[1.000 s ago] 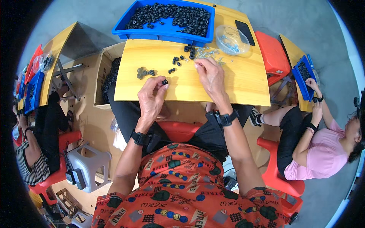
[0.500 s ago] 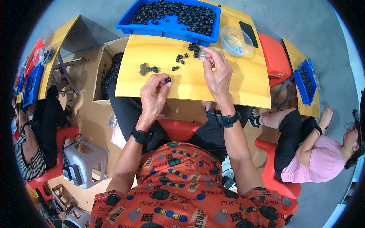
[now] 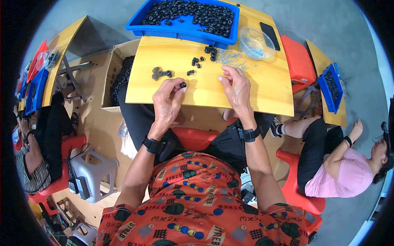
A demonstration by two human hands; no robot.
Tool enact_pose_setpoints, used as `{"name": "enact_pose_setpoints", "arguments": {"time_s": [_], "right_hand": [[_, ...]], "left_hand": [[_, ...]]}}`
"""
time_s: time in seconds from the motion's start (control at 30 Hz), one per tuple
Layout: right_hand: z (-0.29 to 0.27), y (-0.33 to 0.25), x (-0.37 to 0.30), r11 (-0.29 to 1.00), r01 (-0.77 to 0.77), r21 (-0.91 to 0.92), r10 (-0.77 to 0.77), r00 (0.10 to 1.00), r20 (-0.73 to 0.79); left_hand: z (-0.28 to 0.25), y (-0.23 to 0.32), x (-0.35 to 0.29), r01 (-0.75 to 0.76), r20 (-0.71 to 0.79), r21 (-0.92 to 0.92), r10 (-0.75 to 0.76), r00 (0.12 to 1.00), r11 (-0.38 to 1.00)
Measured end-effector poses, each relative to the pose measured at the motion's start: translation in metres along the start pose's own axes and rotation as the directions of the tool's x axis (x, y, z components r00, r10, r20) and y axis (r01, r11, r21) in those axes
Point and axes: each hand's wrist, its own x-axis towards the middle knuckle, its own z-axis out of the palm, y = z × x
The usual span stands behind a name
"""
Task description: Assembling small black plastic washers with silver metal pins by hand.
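My left hand (image 3: 166, 100) pinches a small round black plastic fitting (image 3: 183, 85) over the table's near edge, its opening facing up. To its right, my right hand (image 3: 238, 90) hovers over the wooden table (image 3: 271, 88) with thumb and forefinger curled toward each other; anything between them is too small to make out. Beyond it lies a loose scatter of tiny shiny pieces (image 3: 232, 58). Several loose black fittings (image 3: 196, 61) rest between the hands and the tray. Left of these is a small cluster of dark round parts (image 3: 158, 74).
A blue tray (image 3: 176, 32) full of black fittings stands at the far side, beside a clear bowl (image 3: 264, 43) of tiny pieces and a black phone (image 3: 269, 36). A cardboard box (image 3: 107, 92) of black parts adjoins the table's left. People sit at both sides.
My right hand has drawn back from the scatter of tiny pieces toward me, uncovering it. My left hand keeps its hold on the black fitting, almost unmoved.
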Motion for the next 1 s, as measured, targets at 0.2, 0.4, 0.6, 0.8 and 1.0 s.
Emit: {"name": "enact_pose_setpoints", "arguments": {"time_s": [0.2, 0.4, 0.6, 0.8, 1.0], "right_hand": [[0.035, -0.019, 0.008, 0.986, 0.164, 0.019, -0.165, 0.985, 0.042], [0.053, -0.018, 0.01, 0.987, 0.161, -0.019, -0.16, 0.986, 0.051], [0.039, -0.015, 0.002, 0.985, 0.162, -0.056, -0.159, 0.986, 0.054], [0.018, -0.028, -0.015, 0.961, -0.069, 0.268, 0.029, 0.988, 0.151], [-0.001, -0.051, -0.034, 0.804, -0.293, 0.518, 0.149, 0.942, 0.3]], "left_hand": [[-0.003, 0.003, 0.0, 0.028, -0.006, -0.01, -0.028, 1.0, 1.0], [-0.002, -0.002, -0.002, 0.04, -0.005, -0.048, -0.04, 0.999, 0.998], [-0.002, -0.002, -0.002, 0.073, -0.003, -0.074, -0.073, 0.997, 0.995], [0.001, 0.008, -0.006, 0.232, 0.036, -0.361, -0.235, 0.971, 0.903], [0.003, 0.018, -0.011, 0.395, 0.231, -0.565, -0.321, 0.919, 0.724]]}}
